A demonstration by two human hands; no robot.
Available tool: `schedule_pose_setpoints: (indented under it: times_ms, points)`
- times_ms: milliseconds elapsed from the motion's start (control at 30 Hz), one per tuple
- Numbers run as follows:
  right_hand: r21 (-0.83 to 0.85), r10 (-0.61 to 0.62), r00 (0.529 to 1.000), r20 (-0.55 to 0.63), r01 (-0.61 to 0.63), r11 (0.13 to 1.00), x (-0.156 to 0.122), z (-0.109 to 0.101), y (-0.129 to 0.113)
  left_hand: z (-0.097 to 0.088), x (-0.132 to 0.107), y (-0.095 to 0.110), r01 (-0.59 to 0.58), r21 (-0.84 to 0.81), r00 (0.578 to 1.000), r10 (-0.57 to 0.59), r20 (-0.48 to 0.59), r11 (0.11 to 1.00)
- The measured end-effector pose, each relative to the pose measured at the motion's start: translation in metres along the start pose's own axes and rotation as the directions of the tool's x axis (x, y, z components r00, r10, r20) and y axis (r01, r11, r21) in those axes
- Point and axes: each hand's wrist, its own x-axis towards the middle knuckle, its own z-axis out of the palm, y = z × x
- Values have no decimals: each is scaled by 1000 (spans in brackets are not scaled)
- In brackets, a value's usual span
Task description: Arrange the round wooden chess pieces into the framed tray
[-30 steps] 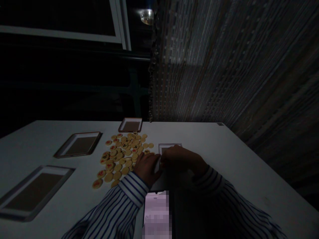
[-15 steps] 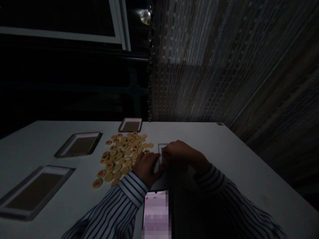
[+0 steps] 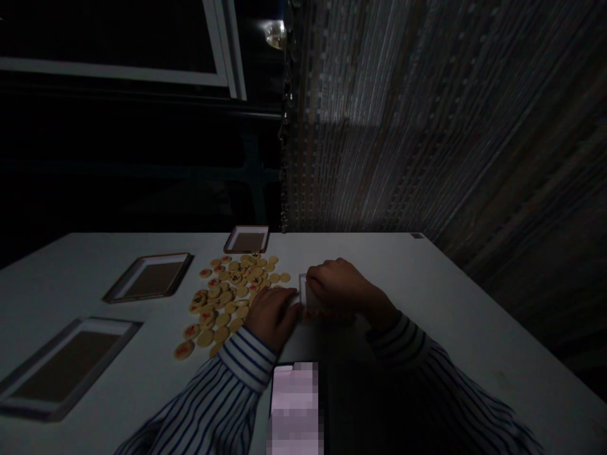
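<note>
Fingers (image 3: 317, 278) of the right hand (image 3: 342, 287) were curled inward over the small tray (image 3: 302, 285), and I could not tell from my distant seat whether they gripped anything. On the left hand (image 3: 269, 316), they were loosely bent, the thumb set apart from the forefinger, with the tips just beside that tray's left edge. Both hands stood in my way: the right one hid most of the tray, and deep shadow swallowed its near end. Just beyond the left hand and to its left, the round pieces (image 3: 222, 318) lay in a loose heap, some overlapping; they were flat, pale yellow discs, several bearing red or black marks. Around the heap I saw a far tray (image 3: 248, 241), a middle tray (image 3: 152, 281) and a near tray (image 3: 61, 370), all rectangular with brown floors and low pale walls. Below the hands, between the blue-and-white striped sleeves (image 3: 203, 392), a phone (image 3: 294, 398) glowed pinkish, its screen blurred out. Everything rested on a smooth white table (image 3: 403, 265); behind it hung a strand curtain (image 3: 370, 158) dotted with shiny beads.
</note>
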Motion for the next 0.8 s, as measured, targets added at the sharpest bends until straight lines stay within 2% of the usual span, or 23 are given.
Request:
schedule_pose_setpoints:
  times_ms: [233, 433, 800]
  points:
    - [43, 31, 999, -12, -30, 999, -1, -7, -3, -8, 2, -3, 22, -22, 998, -23, -57, 1000]
    - [73, 62, 996, -67, -57, 996, -1, -13, -3, -12, 3, -7, 72, -59, 987, -80, -142, 996]
    - [108, 58, 976, -210, -36, 994, -3, -17, -5, -29, 5, -2, 255, -238, 906, -318, -279, 937]
